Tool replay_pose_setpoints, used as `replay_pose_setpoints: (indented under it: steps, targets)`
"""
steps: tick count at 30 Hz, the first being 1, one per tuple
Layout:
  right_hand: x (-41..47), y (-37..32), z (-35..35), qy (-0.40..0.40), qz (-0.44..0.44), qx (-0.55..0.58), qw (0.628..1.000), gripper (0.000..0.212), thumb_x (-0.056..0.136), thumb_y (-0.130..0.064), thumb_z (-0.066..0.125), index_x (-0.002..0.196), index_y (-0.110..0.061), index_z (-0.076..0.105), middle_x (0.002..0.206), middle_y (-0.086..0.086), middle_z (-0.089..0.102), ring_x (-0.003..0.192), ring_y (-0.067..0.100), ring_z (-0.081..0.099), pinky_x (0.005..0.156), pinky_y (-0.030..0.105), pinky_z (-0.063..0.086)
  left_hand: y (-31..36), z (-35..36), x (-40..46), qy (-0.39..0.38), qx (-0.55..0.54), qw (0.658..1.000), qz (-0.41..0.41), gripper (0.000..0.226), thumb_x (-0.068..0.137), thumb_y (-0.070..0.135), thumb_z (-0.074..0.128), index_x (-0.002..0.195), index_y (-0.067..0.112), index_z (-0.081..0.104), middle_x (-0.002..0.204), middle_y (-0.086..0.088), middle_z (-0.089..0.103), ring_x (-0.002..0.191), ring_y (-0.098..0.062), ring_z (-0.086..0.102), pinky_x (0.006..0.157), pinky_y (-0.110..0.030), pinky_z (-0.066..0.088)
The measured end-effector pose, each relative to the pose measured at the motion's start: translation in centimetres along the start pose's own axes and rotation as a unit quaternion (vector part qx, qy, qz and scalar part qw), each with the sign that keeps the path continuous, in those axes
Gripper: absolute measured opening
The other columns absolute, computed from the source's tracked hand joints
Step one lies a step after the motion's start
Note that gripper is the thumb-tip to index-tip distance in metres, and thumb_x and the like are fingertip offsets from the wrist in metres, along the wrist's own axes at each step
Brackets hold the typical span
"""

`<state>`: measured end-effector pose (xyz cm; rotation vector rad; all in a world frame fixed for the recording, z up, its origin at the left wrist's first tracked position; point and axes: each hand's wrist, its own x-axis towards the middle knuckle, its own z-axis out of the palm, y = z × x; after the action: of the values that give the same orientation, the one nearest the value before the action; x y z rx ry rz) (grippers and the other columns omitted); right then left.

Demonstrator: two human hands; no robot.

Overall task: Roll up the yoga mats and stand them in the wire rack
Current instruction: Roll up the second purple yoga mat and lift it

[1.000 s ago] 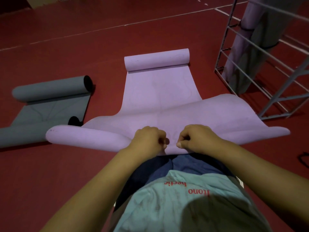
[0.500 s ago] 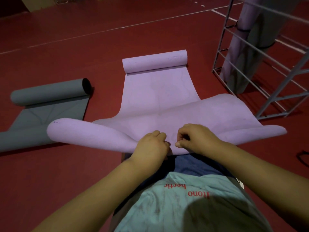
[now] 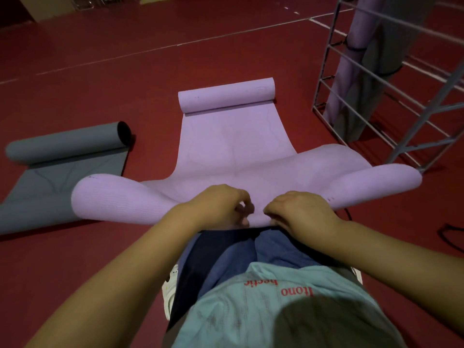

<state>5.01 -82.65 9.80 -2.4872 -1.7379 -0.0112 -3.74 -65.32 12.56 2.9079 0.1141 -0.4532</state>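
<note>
A purple yoga mat (image 3: 233,146) lies on the red floor in front of me, its far end curled into a roll. Its near end is lifted and folded over, with both corners flopping out to the sides. My left hand (image 3: 221,209) and my right hand (image 3: 298,212) grip the middle of that near edge side by side, fingers curled over it. A grey yoga mat (image 3: 67,159), partly rolled at its far end, lies to the left. The wire rack (image 3: 391,79) stands at the right with a purple and a grey rolled mat upright in it.
White lines cross the red floor at the back. A dark cord (image 3: 449,234) lies on the floor at the right edge. My knees and a white shoe (image 3: 170,292) are just under the mat's near edge.
The mat's near edge has curled further over, and its side flaps have lifted and bulged. Both hands have shifted their hold on the edge but stay together at its middle.
</note>
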Motion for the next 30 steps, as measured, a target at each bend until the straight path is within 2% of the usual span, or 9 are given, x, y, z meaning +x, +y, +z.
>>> replay_pose_setpoints:
  steps: [2, 6, 9, 11, 14, 20, 25, 27, 30]
  targets:
    - [0.7, 0.7, -0.3, -0.04, 0.026, 0.029, 0.998, 0.031, 0.094, -0.04, 0.049, 0.122, -0.031, 0.059, 0.12, -0.006, 0.062, 0.112, 0.02, 0.055, 0.086, 0.03, 0.045, -0.2, -0.3, 0.2, 0.001, -0.033, 0.999, -0.018, 0.025, 0.086, 0.035, 0.063, 0.105, 0.019, 0.061, 0.096, 0.009, 0.062, 0.093, -0.017, 0.054, 0.069, -0.024, 0.032]
    - [1.6, 1.2, 0.0, -0.067, 0.048, 0.083, 0.993, 0.03, 0.095, -0.036, 0.05, 0.124, -0.032, 0.057, 0.122, -0.001, 0.063, 0.112, 0.022, 0.055, 0.088, 0.03, 0.042, -0.5, 0.0, 0.4, 0.016, -0.073, 0.997, -0.026, 0.018, 0.089, 0.028, 0.062, 0.091, 0.011, 0.066, 0.073, 0.014, 0.049, 0.081, -0.011, 0.047, 0.066, -0.024, 0.031]
    - [1.7, 1.1, 0.3, -0.07, 0.049, 0.092, 0.992, 0.028, 0.095, -0.034, 0.05, 0.121, -0.03, 0.059, 0.12, -0.001, 0.062, 0.113, 0.02, 0.053, 0.092, 0.031, 0.041, -0.3, 0.8, 0.3, 0.051, 0.01, 0.999, 0.003, 0.026, 0.091, 0.035, 0.057, 0.1, 0.012, 0.068, 0.099, -0.006, 0.056, 0.097, -0.025, 0.051, 0.077, -0.031, 0.04]
    - [1.7, 1.1, 0.3, -0.065, 0.061, 0.103, 0.991, 0.028, 0.095, -0.032, 0.051, 0.121, -0.03, 0.06, 0.123, -0.004, 0.058, 0.118, 0.018, 0.048, 0.096, 0.033, 0.038, 0.2, 1.2, 0.2, 0.076, 0.13, 0.988, 0.022, 0.03, 0.094, 0.039, 0.049, 0.11, 0.019, 0.065, 0.108, -0.007, 0.05, 0.103, -0.027, 0.047, 0.073, -0.03, 0.031]
    - [2.1, 1.1, 0.2, -0.068, 0.083, 0.109, 0.988, 0.027, 0.094, -0.033, 0.053, 0.119, -0.034, 0.062, 0.121, -0.004, 0.047, 0.122, 0.015, 0.037, 0.094, 0.033, 0.03, 0.7, 1.6, -0.2, 0.075, 0.19, 0.978, 0.032, 0.033, 0.09, 0.042, 0.054, 0.117, 0.025, 0.061, 0.109, -0.005, 0.051, 0.104, -0.027, 0.049, 0.07, -0.029, 0.025]
    - [3.9, 2.1, -1.5, -0.132, 0.096, 0.138, 0.977, 0.024, 0.092, -0.028, 0.056, 0.112, -0.029, 0.069, 0.116, -0.003, 0.061, 0.113, 0.017, 0.054, 0.093, 0.031, 0.037, -0.2, -0.1, 0.4, 0.02, 0.061, 0.997, -0.033, 0.03, 0.087, 0.038, 0.058, 0.108, 0.022, 0.071, 0.102, -0.008, 0.064, 0.095, -0.028, 0.058, 0.069, -0.028, 0.038]
    - [4.1, 1.6, -2.2, -0.099, 0.067, 0.062, 0.991, 0.025, 0.091, -0.03, 0.056, 0.113, -0.029, 0.066, 0.119, -0.004, 0.062, 0.111, 0.02, 0.056, 0.092, 0.031, 0.042, -1.3, -1.7, 2.4, -0.063, 0.003, 0.997, -0.052, 0.036, 0.081, 0.04, 0.067, 0.114, 0.027, 0.07, 0.111, -0.001, 0.069, 0.097, -0.021, 0.06, 0.087, -0.031, 0.048]
    - [3.0, 0.6, -1.8, -0.017, 0.002, -0.025, 1.0, 0.022, 0.088, -0.025, 0.059, 0.108, -0.026, 0.066, 0.111, -0.003, 0.062, 0.104, 0.022, 0.058, 0.086, 0.031, 0.04, -1.5, -1.9, 2.9, -0.079, -0.023, 0.995, -0.063, 0.036, 0.081, 0.036, 0.069, 0.115, 0.027, 0.069, 0.11, 0.006, 0.068, 0.095, -0.015, 0.059, 0.086, -0.026, 0.046]
    - [1.3, 0.1, -0.8, 0.048, -0.013, -0.03, 0.998, 0.025, 0.051, -0.025, 0.087, 0.068, -0.023, 0.067, 0.07, -0.003, 0.063, 0.062, 0.021, 0.063, 0.055, 0.026, 0.046, -2.3, -1.8, 3.2, -0.065, -0.073, 0.993, -0.07, 0.022, 0.079, 0.032, 0.071, 0.1, 0.029, 0.068, 0.085, 0.023, 0.061, 0.087, -0.01, 0.056, 0.077, -0.021, 0.041]
